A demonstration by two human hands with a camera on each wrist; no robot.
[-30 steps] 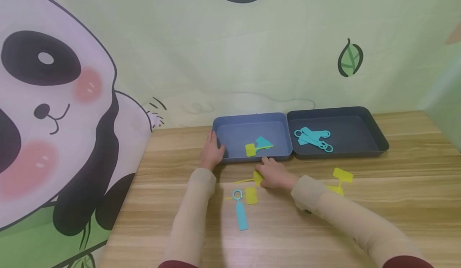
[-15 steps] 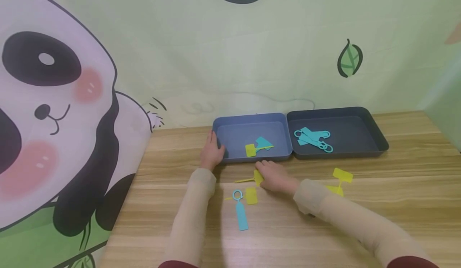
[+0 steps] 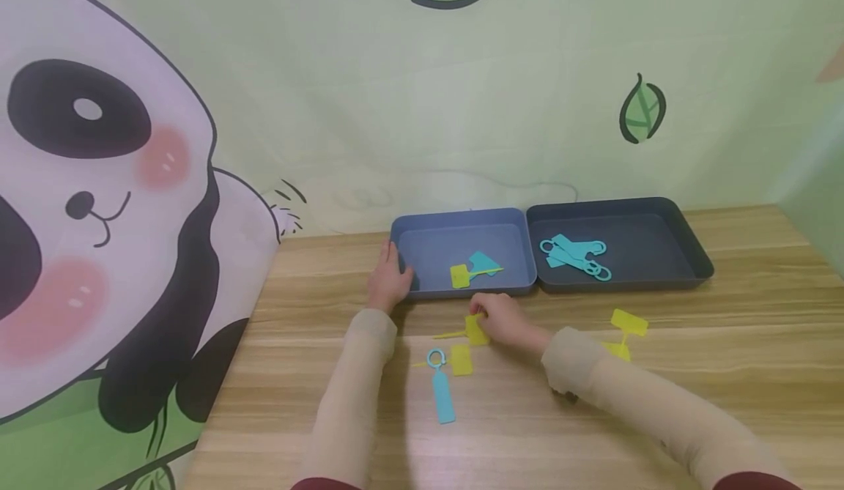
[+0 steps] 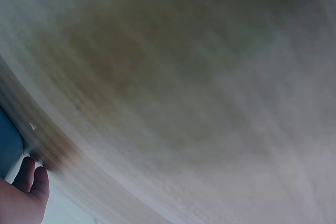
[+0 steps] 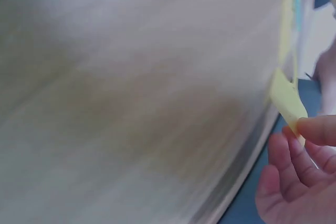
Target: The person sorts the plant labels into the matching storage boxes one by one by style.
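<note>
Your right hand (image 3: 506, 320) is now drawing its fingers in, pinching the edge of a flat, matt yellow tag (image 3: 475, 331) with a thin tail, so you're apparently gaining purchase; the tag is tilting just before the shallow blue tray (image 3: 469, 294), where your left hand (image 3: 387, 279) is bracing, fingers extended.

beige sleeves (image 3: 352, 402), dark red cloth (image 3: 752, 481) further up

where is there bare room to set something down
Bare: tabletop left of the left forearm; tabletop between the loose teal tag and the right forearm; the right half of the dark tray. Crowded: in front of the blue tray, where the right hand pinches one yellow tag near a second yellow tag and the teal one.
</note>
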